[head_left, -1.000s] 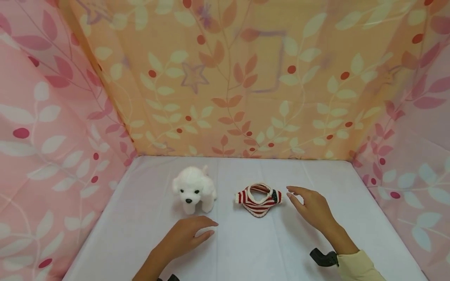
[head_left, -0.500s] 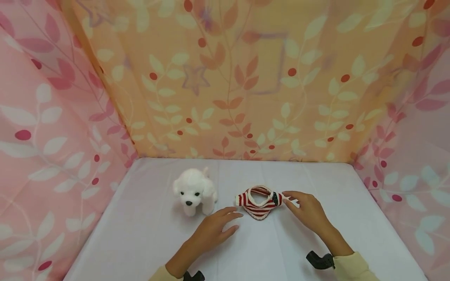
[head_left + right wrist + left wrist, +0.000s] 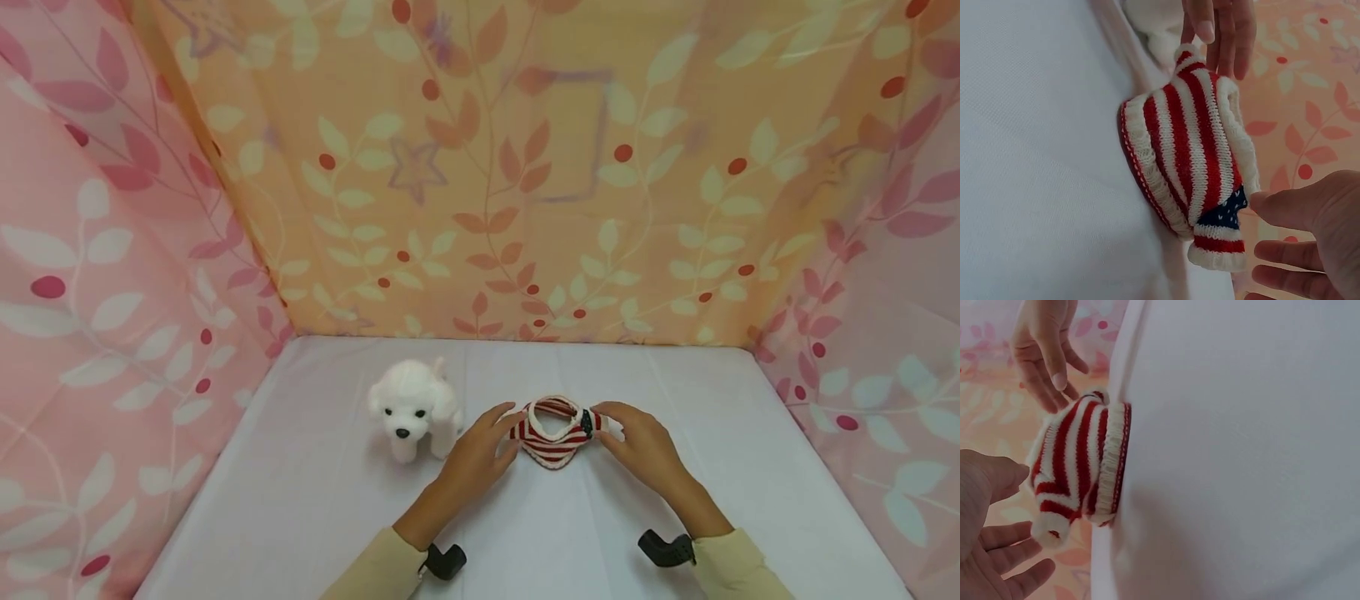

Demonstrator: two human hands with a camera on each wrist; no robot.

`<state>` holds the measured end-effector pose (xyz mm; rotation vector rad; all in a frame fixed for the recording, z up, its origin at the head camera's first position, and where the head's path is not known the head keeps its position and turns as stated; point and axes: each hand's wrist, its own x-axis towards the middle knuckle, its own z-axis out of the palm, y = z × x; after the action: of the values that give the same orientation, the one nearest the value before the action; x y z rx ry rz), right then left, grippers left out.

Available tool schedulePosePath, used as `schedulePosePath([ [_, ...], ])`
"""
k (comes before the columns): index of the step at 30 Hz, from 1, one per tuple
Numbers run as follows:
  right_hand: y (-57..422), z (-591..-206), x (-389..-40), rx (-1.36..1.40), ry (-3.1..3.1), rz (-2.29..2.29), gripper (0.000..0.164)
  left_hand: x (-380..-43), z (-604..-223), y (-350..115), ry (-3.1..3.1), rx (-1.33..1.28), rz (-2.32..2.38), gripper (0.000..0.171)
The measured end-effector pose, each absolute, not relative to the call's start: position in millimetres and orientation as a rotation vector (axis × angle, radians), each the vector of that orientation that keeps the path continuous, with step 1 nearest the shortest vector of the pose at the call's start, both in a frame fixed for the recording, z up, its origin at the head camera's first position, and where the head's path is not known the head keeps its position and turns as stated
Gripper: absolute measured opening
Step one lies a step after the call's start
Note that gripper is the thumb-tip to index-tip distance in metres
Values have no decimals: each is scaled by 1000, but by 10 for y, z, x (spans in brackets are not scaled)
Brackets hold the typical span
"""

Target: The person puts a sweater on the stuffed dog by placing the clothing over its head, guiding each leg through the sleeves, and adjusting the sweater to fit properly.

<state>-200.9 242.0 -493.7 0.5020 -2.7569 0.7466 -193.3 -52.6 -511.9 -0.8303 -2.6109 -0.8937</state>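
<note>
A small knitted sweater (image 3: pixel 551 450) lies on the white-covered table, striped red and white with a dark blue starred patch (image 3: pixel 1225 209) by one sleeve. My left hand (image 3: pixel 480 454) is around its left sleeve (image 3: pixel 1054 530), thumb above and fingers below, relaxed and not closed on it. On the other side, my right hand (image 3: pixel 645 446) is at the right sleeve (image 3: pixel 1219 250); its thumb tip (image 3: pixel 1263 203) is at the collar edge, and its fingers are loosely bent beside the cuff. Left of the sweater stands a white plush dog (image 3: pixel 408 400), facing me.
A white cloth covers the table (image 3: pixel 300 517). Behind it hangs an orange leaf-patterned curtain (image 3: pixel 480 167), with pink patterned cloth (image 3: pixel 90 375) along both sides. Black wrist devices (image 3: pixel 666 548) sit at both sleeve cuffs.
My left hand has moved right and forward, past the plush dog's front, to the sweater's left sleeve. My right hand has moved left to the right sleeve. The sweater and dog stay put.
</note>
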Motion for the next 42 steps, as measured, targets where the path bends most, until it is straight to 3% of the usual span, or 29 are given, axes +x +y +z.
schedulePosePath([
  [9,2392,-5000,-2084,594,-2735,783,47,-2141,-5171,-420,-2575,-912,-846,49],
  [19,2351,-5027,-2132,654,-2697,787,38,-2205,-5167,-382,-2520,-966,-857,35],
  [27,2292,-5018,-2158,641,-2674,766,33,-2244,-5169,-346,-2526,-982,-730,36],
  [34,2256,-5034,-2156,622,-2686,759,20,-2257,-5211,-330,-2580,-890,-683,24],
  [42,2237,-5030,-2128,584,-2645,755,16,-2185,-5199,-312,-2595,-820,-702,25],
])
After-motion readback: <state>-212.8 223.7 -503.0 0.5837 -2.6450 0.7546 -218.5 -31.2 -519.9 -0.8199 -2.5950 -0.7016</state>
